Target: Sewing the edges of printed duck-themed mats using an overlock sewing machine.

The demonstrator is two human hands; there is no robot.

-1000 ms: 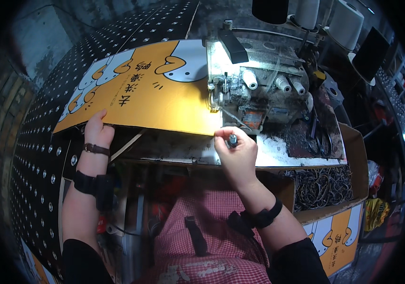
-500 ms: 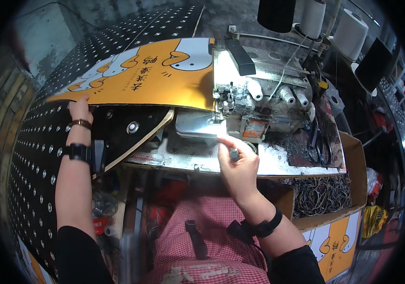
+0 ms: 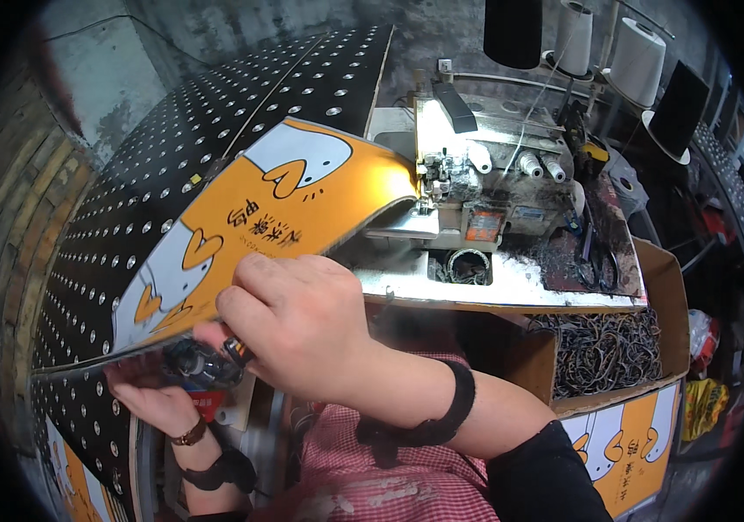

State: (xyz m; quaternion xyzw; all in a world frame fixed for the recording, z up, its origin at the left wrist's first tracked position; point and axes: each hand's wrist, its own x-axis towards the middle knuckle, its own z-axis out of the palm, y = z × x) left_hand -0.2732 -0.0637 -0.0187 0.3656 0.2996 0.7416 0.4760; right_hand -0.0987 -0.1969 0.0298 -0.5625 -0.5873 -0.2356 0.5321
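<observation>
An orange and white mat [image 3: 215, 270] printed with cartoon ducks slants across the table, its far right corner at the needle area of a sewing machine [image 3: 493, 165]. My right hand [image 3: 298, 317] is closed at the mat's near edge; what it grips is hidden. A small black and orange thing [image 3: 237, 351] shows under its fingers. My left hand [image 3: 159, 404] is below the mat's near left edge, palm up, with its fingers stretched out. I cannot tell whether it touches the mat.
Thread cones [image 3: 637, 61] stand behind the machine. Scissors [image 3: 593, 261] lie on the worktop's right side. Beside it, a cardboard box [image 3: 663, 278] holds dark trimmings. A black studded table surface [image 3: 154, 200] spreads to the left. More duck-printed mat [image 3: 628, 448] shows at lower right.
The mat has swung round, its left end coming nearer me. My right hand has left the machine plate and crossed to the mat's edge. My left hand has dropped lower and turned palm up.
</observation>
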